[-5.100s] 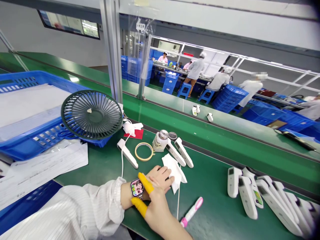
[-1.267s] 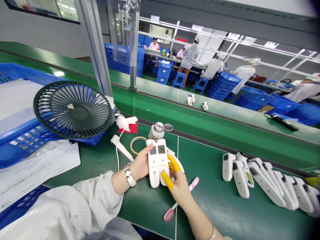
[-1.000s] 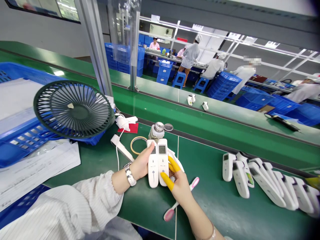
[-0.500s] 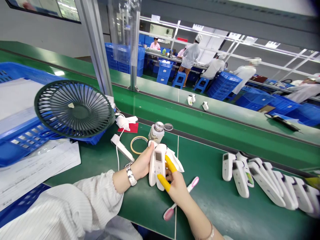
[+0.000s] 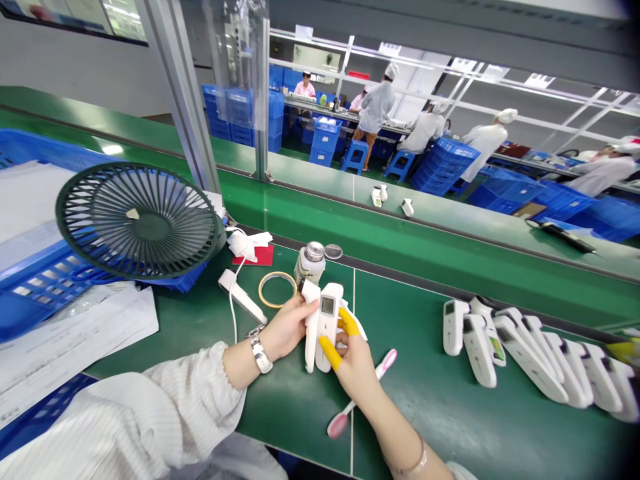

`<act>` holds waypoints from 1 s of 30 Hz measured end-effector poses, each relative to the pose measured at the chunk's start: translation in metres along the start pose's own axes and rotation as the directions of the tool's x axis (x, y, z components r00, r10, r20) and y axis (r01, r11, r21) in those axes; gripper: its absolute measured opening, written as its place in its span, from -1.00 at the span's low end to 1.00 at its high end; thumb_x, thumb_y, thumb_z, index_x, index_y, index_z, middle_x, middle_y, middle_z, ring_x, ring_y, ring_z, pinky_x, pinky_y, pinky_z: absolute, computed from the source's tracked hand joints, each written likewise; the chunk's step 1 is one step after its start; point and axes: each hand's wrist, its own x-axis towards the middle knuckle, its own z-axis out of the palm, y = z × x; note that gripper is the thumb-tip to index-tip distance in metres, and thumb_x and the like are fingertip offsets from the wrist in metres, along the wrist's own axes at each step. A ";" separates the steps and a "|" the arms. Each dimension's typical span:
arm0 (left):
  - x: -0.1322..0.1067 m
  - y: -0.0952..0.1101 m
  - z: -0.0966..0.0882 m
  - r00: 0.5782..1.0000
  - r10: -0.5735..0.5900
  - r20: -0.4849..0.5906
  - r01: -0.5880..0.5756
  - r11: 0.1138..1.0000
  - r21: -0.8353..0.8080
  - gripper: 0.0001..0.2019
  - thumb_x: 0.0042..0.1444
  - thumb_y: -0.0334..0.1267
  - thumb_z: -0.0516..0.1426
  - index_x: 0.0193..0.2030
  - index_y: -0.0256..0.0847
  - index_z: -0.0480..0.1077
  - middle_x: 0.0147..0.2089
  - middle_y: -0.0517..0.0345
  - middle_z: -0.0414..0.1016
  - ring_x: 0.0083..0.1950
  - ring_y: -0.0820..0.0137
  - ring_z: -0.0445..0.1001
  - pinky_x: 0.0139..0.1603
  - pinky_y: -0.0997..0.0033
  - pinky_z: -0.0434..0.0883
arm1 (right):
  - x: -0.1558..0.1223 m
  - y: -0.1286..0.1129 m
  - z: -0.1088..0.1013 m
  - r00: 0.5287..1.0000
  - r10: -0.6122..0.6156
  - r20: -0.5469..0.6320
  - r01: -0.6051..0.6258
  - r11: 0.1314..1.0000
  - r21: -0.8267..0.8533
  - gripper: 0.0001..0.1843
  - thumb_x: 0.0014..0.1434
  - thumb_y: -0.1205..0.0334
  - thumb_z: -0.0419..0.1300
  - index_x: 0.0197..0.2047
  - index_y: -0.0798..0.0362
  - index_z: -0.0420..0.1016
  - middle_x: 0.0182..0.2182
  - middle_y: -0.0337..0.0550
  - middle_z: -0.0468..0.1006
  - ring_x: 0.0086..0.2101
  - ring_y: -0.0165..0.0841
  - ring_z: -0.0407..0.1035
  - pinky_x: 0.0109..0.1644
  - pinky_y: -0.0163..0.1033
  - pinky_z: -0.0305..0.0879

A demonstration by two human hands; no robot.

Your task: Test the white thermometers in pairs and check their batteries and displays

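Observation:
Two white handheld thermometers are held upright side by side above the green bench. My left hand [image 5: 286,327] grips the left thermometer [image 5: 311,319], which is turned edge-on. My right hand [image 5: 354,360], with yellow finger cots on thumb and forefinger, pinches the right thermometer [image 5: 329,323], whose small screen faces me. A white wipe [image 5: 359,325] lies behind the thermometers, mostly hidden. A pink and white pen [image 5: 361,393] lies under my right wrist.
A row of several white thermometers [image 5: 530,353] lies at the right. A dark fan [image 5: 137,221], blue crate [image 5: 35,280], tape ring [image 5: 277,289], small bottle [image 5: 310,261] and papers [image 5: 70,333] sit left. Other workers stand at a far bench [image 5: 380,113].
My hands picked up two thermometers from the bench and held them screens up. Over the last second the left one has been turned edge-on and both shifted slightly right.

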 end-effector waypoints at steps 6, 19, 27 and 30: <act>0.003 -0.001 -0.003 0.999 0.029 -0.033 -0.028 1.000 0.004 -0.70 -0.04 -0.33 0.25 -0.13 -0.22 0.36 -0.10 0.04 0.50 -0.12 0.31 0.49 -0.05 0.31 0.41 | -0.003 0.001 -0.001 0.990 -0.111 0.088 0.107 0.993 0.050 -0.40 0.16 0.07 0.09 0.22 -0.02 0.01 -0.28 -0.08 0.41 -0.46 -0.35 0.35 -0.52 -0.27 0.33; 0.005 -0.001 -0.003 1.000 -0.019 0.010 0.019 0.995 -0.097 -0.75 0.01 -0.36 0.16 -0.12 -0.26 0.39 -0.11 0.02 0.52 -0.07 0.25 0.47 -0.02 0.28 0.39 | 0.003 0.005 -0.002 0.984 -0.083 0.156 0.047 0.974 0.221 -0.38 0.16 0.06 0.11 0.24 -0.08 0.01 -0.02 0.00 0.39 -0.28 -0.29 0.41 -0.28 -0.18 0.40; 0.001 0.002 -0.002 0.999 -0.030 0.037 0.033 0.997 -0.071 -0.75 -0.02 -0.36 0.21 -0.15 -0.26 0.39 -0.14 0.01 0.52 -0.12 0.28 0.49 -0.02 0.28 0.37 | -0.002 -0.001 -0.001 0.981 -0.069 0.181 -0.011 0.914 0.406 -0.21 0.13 0.02 0.15 0.30 -0.16 -0.20 -0.09 -0.07 0.45 -0.25 -0.30 0.43 -0.14 -0.10 0.41; 0.000 0.001 -0.001 0.999 -0.031 0.016 0.031 0.999 -0.039 -0.72 -0.06 -0.37 0.25 -0.16 -0.25 0.37 -0.15 0.02 0.52 -0.17 0.29 0.49 -0.04 0.26 0.37 | 0.001 -0.002 -0.001 0.986 -0.072 0.151 0.004 0.911 0.413 -0.18 0.08 0.04 0.21 0.29 -0.15 -0.15 -0.01 -0.04 0.41 -0.14 -0.23 0.41 -0.08 -0.07 0.39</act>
